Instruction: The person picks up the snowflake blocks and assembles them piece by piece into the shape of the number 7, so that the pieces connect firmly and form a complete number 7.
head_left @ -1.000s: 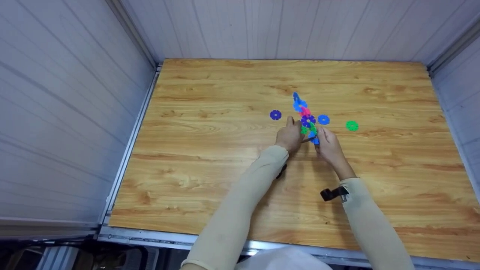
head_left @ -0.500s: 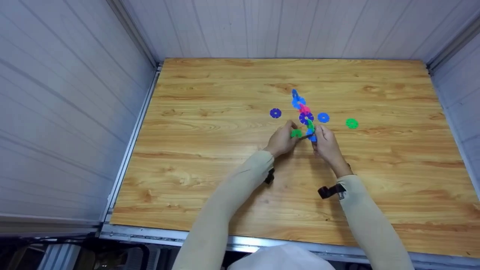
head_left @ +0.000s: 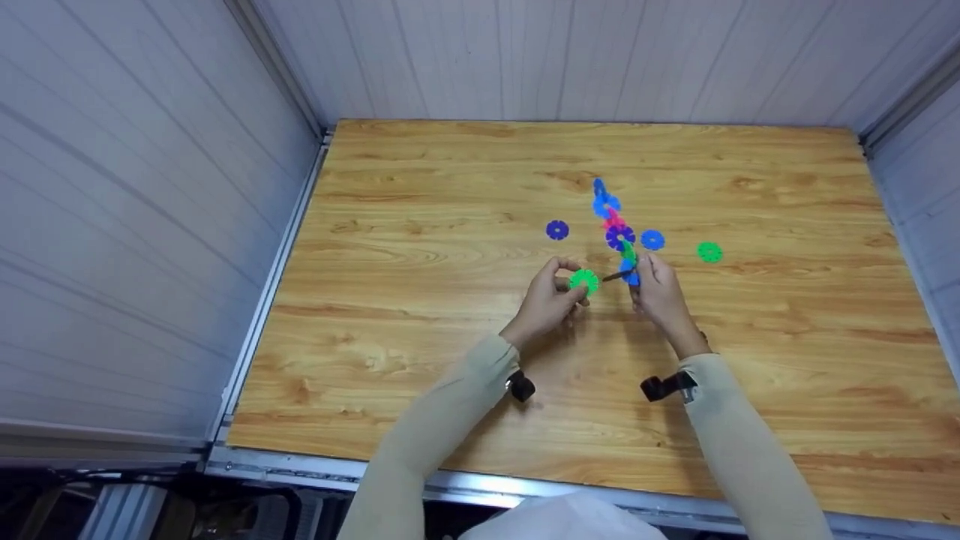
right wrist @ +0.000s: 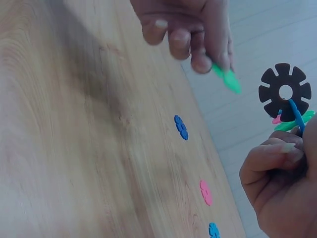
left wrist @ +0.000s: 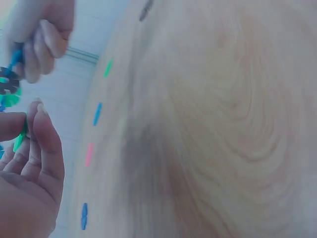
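Observation:
My left hand (head_left: 546,301) pinches a green notched disc (head_left: 583,282) between thumb and fingers, a short way left of the right hand. With bent fingers and thumb, my right hand (head_left: 661,296) grips a blue notched disc (head_left: 630,276) at the near end of a row of joined discs. A dark brown disc (right wrist: 285,91) is slotted onto that blue one and juts towards the left hand. Beyond the grip show a green disc (head_left: 628,253), a purple disc (head_left: 620,238), a pink piece (head_left: 615,219) and more blue ones (head_left: 606,205), overlapping in the head view.
Loose discs lie flat on the wooden table (head_left: 420,337): a purple one (head_left: 557,230) to the left, a blue one (head_left: 652,240) and a green one (head_left: 709,252) to the right. A pink disc (left wrist: 89,154) also lies there. Pale panel walls (head_left: 585,60) enclose the table.
The left hand has drawn away from the joined discs, left and towards the body, carrying the green disc and turning its face upward. The right hand has kept its grip almost in place.

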Demonstrator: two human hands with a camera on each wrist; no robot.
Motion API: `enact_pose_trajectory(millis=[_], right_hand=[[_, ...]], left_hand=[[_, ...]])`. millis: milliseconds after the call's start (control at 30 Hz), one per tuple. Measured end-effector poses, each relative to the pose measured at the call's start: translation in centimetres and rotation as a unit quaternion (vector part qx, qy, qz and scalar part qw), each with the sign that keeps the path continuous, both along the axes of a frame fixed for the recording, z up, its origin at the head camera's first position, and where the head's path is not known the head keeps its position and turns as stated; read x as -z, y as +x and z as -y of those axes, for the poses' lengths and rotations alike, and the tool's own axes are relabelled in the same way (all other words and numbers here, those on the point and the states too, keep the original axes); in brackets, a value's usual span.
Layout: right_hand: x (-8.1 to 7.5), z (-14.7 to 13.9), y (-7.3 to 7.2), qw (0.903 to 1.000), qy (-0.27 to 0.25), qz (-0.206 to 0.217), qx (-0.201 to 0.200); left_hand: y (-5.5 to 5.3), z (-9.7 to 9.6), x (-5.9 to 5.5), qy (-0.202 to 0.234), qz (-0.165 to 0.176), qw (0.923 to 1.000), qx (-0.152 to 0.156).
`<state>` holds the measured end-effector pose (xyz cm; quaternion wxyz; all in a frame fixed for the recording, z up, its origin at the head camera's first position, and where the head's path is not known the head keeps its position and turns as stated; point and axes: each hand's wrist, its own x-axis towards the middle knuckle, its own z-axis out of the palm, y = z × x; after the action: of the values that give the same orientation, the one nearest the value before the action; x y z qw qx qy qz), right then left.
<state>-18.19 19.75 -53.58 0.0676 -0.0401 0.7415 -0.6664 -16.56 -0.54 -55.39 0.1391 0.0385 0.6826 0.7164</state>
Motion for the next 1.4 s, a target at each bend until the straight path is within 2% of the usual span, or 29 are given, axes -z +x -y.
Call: enact_pose_trajectory(millis=[233,367,533,767,1000,1167,1400], right_hand=[[-0.2,0.0,-0.4,0.9999,-0.009,0.010,-0.007],[-0.3,0.6,-0.2,0.9997,-0.010,0.021,0.001],[-0.4,1.3,0.1,0.9997,0.004,0.020,0.012],[-1.0,2.0,0.4,0.9999,0.001,0.016,0.000],[-3.2,3.0,1.6,0.9995,0.029,-0.010,-0.005],[-3.5,3.4,1.9,0.9989,0.039,-0.025,0.004],[-3.8,4.0,2.1,0.9960,0.065,-0.056,0.024]], left_hand=[[1.1,0.8,-1.8,0.055,-0.013,0.9982,-0.018],[1.5,1.0,-2.2,0.075,-0.009,0.9969,-0.020],[1.9,1.0,-2.2,0.073,-0.027,0.9966,-0.028],[2.2,0.7,-2.0,0.070,-0.035,0.9957,-0.049],[2.5,0.4,-2.1,0.070,-0.034,0.9946,-0.069],[2.6,0.1,-2.2,0.058,-0.038,0.9940,-0.084],[2.6,-0.5,-2.5,0.075,-0.038,0.9905,-0.109]])
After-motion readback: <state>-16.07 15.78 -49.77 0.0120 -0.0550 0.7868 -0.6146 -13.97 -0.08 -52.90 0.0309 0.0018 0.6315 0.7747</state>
